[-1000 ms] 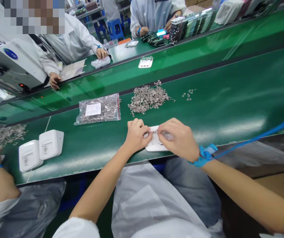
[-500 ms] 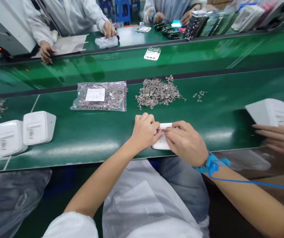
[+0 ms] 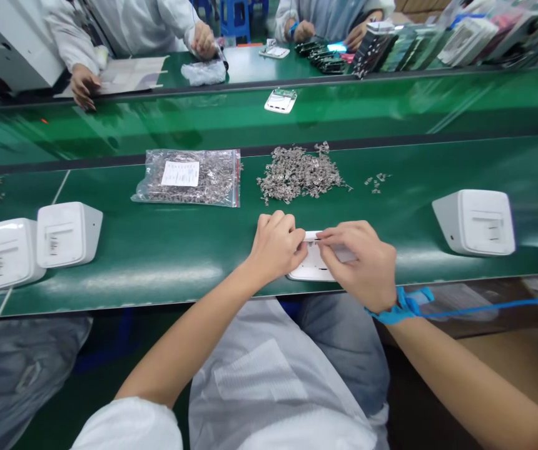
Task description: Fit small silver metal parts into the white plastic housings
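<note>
The white casing [image 3: 307,270] lies flat on the bench [image 3: 194,250] at its near edge, between the person's two hands. The left hand [image 3: 277,247] sits at the casing's ten o'clock, fingers curled and thumb closed in, gripping that side. The right hand [image 3: 363,262] covers it at three o'clock, thumb and fingertips drawn close together over the far edge; whether they pinch a part, I cannot tell. A blue wrist strap [image 3: 400,306] rings the right wrist.

Taking the casing as the clock's centre, a pile of small metal parts [image 3: 299,175] lies at twelve on the green surface, with a few loose parts [image 3: 376,182] at one and a labelled clear bag [image 3: 213,181] of similar pieces at ten. Two white housings [image 3: 66,236] stand together at nine, and a single housing [image 3: 485,222] between two and three.

Beyond a dark strip, a white panel [image 3: 279,103] with a circuit board rests at twelve. Farther off, co-workers in pale coats sit at eleven and twelve.
</note>
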`<move>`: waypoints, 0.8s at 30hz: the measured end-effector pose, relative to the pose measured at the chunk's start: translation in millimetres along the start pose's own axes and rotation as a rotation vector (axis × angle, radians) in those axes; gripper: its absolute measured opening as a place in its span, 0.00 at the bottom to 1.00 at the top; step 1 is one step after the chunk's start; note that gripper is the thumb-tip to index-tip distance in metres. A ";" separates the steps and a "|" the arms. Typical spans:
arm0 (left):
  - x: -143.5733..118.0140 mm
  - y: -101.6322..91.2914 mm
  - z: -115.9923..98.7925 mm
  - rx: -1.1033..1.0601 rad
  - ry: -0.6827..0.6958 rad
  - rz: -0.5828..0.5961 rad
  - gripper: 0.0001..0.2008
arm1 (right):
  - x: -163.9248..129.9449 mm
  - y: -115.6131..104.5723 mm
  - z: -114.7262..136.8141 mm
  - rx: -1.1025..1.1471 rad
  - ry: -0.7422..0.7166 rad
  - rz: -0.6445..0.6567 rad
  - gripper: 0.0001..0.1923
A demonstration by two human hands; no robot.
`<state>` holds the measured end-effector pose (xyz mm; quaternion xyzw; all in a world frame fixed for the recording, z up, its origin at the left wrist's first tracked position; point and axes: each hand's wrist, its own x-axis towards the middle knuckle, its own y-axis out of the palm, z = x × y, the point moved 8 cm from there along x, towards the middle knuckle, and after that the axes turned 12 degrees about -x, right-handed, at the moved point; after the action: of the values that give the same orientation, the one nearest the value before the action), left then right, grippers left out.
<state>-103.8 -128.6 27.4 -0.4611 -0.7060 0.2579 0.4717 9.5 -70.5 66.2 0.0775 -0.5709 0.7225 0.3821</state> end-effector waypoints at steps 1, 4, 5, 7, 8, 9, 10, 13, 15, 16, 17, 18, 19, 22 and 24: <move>0.0 -0.2 -0.2 0.001 0.002 0.002 0.11 | 1.0 0.0 -0.9 0.020 0.021 0.014 0.07; 0.7 1.0 2.6 -0.015 -0.014 0.028 0.11 | 3.9 2.4 -0.5 0.090 0.062 0.059 0.06; 1.4 1.8 3.7 -0.024 -0.020 0.036 0.11 | 4.6 2.5 -0.7 0.125 0.080 0.054 0.06; 3.1 3.0 4.5 -0.035 -0.035 0.049 0.11 | 4.7 -0.6 -5.9 0.227 0.142 -0.010 0.04; 3.7 3.0 3.9 -0.032 -0.042 0.053 0.10 | 3.6 -4.7 -12.4 0.283 0.184 -0.073 0.04; 3.7 1.9 2.6 -0.024 -0.048 0.054 0.09 | 1.3 -10.7 -22.3 0.326 0.229 -0.149 0.03; 2.5 -0.5 1.1 -0.007 -0.056 0.056 0.08 | -2.2 -17.9 -35.5 0.336 0.271 -0.222 0.01; -15.1 -20.5 2.7 0.091 -0.120 0.061 0.06 | -15.6 -45.3 -88.3 0.039 0.314 -0.331 0.05; -43.0 -48.7 16.9 0.199 -0.226 0.043 0.06 | -25.8 -61.5 -127.3 -0.368 0.269 -0.296 0.10; -61.4 -66.9 28.1 0.262 -0.291 0.030 0.07 | -33.6 -70.7 -147.9 -0.556 0.278 -0.304 0.15; -81.4 -88.1 40.7 0.328 -0.354 -0.002 0.07 | -42.3 -78.1 -168.7 -0.710 0.321 -0.291 0.18; -101.4 -110.7 53.7 0.389 -0.413 -0.048 0.07 | -50.7 -83.8 -184.1 -0.825 0.347 -0.278 0.21; -119.7 -131.9 66.2 0.437 -0.465 -0.088 0.08 | -57.6 -85.2 -195.1 -0.899 0.361 -0.226 0.21; -146.3 -179.6 84.5 0.568 -0.565 -0.247 0.12 | -67.5 -74.8 -195.4 -0.957 0.317 -0.022 0.20; -130.3 -188.1 69.6 0.628 -0.557 -0.436 0.12 | -62.4 -65.1 -175.4 -0.890 0.234 0.064 0.19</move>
<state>-226.5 -323.3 92.5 -0.0502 -0.7738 0.4680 0.4240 151.6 59.3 22.9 -0.1938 -0.7808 0.4223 0.4176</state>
